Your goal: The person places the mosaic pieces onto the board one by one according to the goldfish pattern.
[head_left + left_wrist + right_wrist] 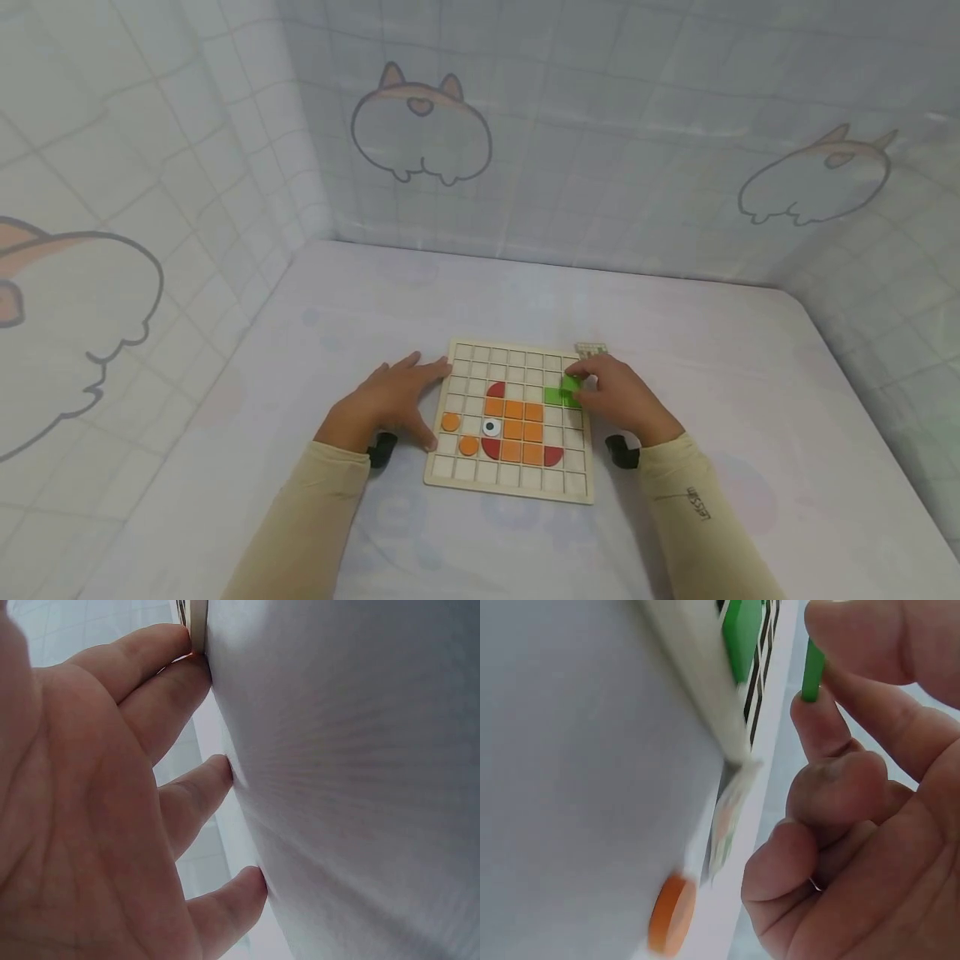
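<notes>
A wooden grid board [507,478] lies on the table, bearing orange square tiles [513,430], red curved pieces [553,456], a round eye piece [491,427] and orange discs [468,446]. My left hand [390,398] has its fingers spread along the board's left side; in the left wrist view, fingertips touch the board's edge [197,626] and others rest on the tabletop. Over the board's right side, my right hand [618,400] pinches a green tile [812,671] between thumb and finger. Another green tile [742,637] lies on the board below it.
A small patterned card [591,348] lies behind the board's far right corner, partly hidden by the right hand. In the right wrist view an orange disc [672,915] appears low, beyond the card. White tiled-print walls [570,150] enclose the tabletop's back and sides.
</notes>
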Available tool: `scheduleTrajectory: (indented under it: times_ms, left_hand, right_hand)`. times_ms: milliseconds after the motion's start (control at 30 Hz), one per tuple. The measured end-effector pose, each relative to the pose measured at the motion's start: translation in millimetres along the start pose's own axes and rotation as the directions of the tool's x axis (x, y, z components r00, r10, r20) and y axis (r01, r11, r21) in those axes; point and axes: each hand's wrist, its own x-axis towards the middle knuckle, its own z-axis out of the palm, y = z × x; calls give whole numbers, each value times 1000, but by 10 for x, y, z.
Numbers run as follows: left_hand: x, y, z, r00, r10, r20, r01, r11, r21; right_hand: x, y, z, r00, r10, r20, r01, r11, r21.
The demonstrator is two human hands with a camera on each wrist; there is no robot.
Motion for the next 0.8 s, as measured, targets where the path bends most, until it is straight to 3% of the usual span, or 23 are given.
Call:
scheduleTrajectory:
  times_ms: [200, 367, 800]
  left_hand:
    - [0, -8, 35, 999, -36, -1, 36, 999, -14]
    - [9, -3, 45, 999, -32, 1, 32, 999, -10]
    - [31, -3, 57, 999, -40, -9, 40, 999, 5]
  right_hand:
    - [168, -110, 50, 998, -11, 66, 13, 1000, -28]
    - [262, -138, 58, 995, -14, 103, 19, 999, -50]
    - [320, -123, 40, 993, 10, 120, -1, 997, -73]
